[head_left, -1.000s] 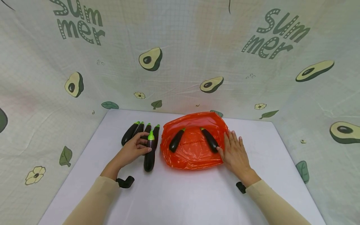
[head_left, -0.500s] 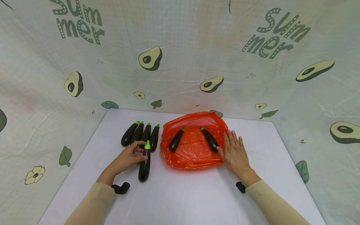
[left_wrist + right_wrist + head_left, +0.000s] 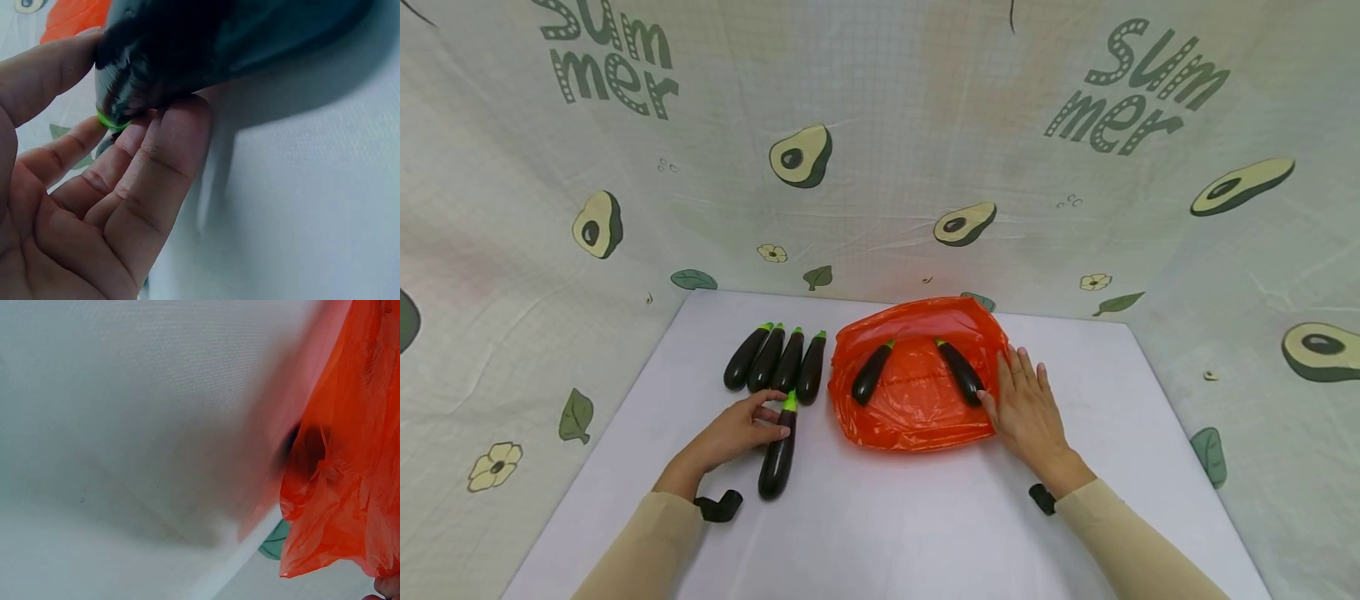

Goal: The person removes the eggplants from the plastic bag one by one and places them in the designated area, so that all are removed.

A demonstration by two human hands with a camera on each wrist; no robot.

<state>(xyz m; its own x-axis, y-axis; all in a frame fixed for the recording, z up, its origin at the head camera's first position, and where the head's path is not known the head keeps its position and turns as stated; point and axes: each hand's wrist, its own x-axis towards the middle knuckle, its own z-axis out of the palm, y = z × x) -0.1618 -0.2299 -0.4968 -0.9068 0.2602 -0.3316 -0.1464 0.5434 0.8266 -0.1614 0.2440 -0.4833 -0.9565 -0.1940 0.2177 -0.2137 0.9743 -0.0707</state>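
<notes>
A dark purple eggplant (image 3: 777, 467) with a bright green stem lies between the thumb and fingers of my left hand (image 3: 737, 432), which pinches it near the stem end. In the left wrist view the eggplant's (image 3: 206, 44) glossy body fills the top. My right hand (image 3: 1030, 417) rests with extended fingers along the right edge of an orange-red plastic bag (image 3: 917, 429). On the bag are two eggplants, one at the left (image 3: 871, 375) and one at the right (image 3: 960, 373). The bag (image 3: 362, 462) shows in the right wrist view, where the hand is mostly out of frame.
Several more eggplants (image 3: 765, 358) lie side by side on the white table (image 3: 880, 533), just beyond my left hand. A cloth backdrop (image 3: 880, 167) printed with avocados and leaves hangs behind the table and along both sides.
My left hand has moved the eggplant toward me and slightly left, away from the row of eggplants and the bag. My right hand and the bag have stayed in place.
</notes>
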